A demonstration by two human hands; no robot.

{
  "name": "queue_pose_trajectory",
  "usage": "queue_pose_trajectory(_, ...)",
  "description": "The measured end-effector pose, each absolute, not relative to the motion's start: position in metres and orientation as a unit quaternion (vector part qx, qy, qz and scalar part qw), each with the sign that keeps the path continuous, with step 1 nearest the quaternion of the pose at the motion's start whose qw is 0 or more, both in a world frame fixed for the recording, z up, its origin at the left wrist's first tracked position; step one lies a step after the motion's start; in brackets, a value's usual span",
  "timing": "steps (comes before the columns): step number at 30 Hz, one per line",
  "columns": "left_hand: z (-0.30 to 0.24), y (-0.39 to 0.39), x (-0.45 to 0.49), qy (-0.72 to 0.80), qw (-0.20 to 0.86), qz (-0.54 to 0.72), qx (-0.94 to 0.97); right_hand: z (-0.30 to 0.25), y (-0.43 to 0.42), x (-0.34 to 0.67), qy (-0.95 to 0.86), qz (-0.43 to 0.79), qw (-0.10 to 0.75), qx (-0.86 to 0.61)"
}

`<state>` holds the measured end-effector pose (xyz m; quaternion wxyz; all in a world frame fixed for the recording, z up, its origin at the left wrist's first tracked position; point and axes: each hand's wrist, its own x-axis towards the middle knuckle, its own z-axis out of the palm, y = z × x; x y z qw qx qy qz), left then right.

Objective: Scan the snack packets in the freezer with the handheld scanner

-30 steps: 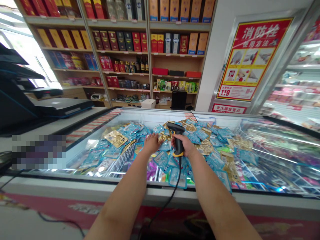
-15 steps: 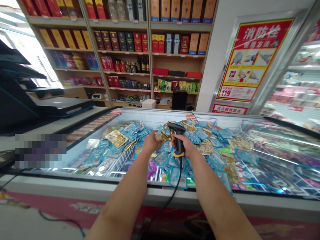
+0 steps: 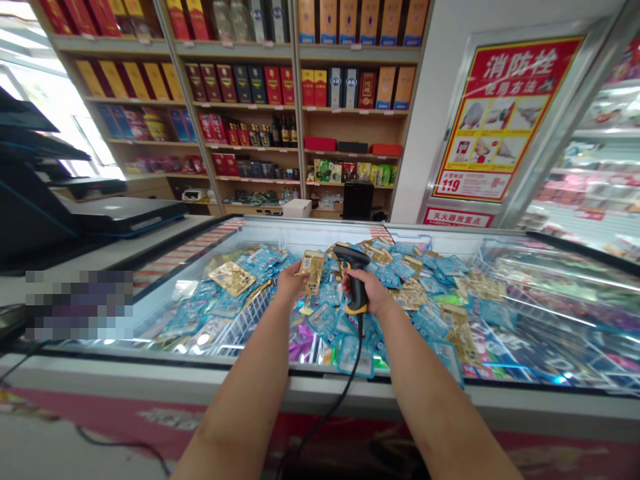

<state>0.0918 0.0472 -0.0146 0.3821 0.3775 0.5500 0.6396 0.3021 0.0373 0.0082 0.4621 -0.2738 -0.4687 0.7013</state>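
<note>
My left hand (image 3: 291,283) is closed on the edge of a gold packet (image 3: 313,270), held upright above the pile with a pale label on its face. My right hand (image 3: 373,290) wraps round the handle of a black and yellow barcode scanner (image 3: 358,293), whose head points left past the packet. A black cable (image 3: 356,363) runs down from the scanner's handle over the freezer's front edge. Beneath both hands lie many blue packets (image 3: 327,320) and gold packets (image 3: 413,295), heaped in the chest freezer.
The chest freezer (image 3: 210,375) has a raised front rim and white wire dividers (image 3: 245,327) inside. A counter with a dark flat device (image 3: 130,215) stands to the left. Shelves of boxed goods (image 3: 260,105) and a red and yellow poster (image 3: 507,120) are behind.
My left hand has shifted slightly left and turned, lifting the gold packet so its face shows. The right hand and scanner stay almost where they were.
</note>
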Motion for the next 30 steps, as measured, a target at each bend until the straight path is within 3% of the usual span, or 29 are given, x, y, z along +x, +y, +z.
queue_pose_trajectory(6,-0.013,0.049,0.093,0.517,0.406,0.654,0.373,0.007,0.038,0.302,-0.465,0.708,0.46,-0.268)
queue_pose_trajectory(12,-0.005,0.042,0.1,0.567,0.337,0.636,0.401,0.008,0.037,0.302,-0.457,0.713,0.46,-0.268)
queue_pose_trajectory(21,-0.001,0.038,0.107,0.556,0.382,0.622,0.398,0.011,0.035,0.302,-0.453,0.714,0.459,-0.273)
queue_pose_trajectory(30,-0.009,0.046,0.103,0.565,0.3,0.599,0.483,0.008,0.037,0.301,-0.452,0.715,0.461,-0.271)
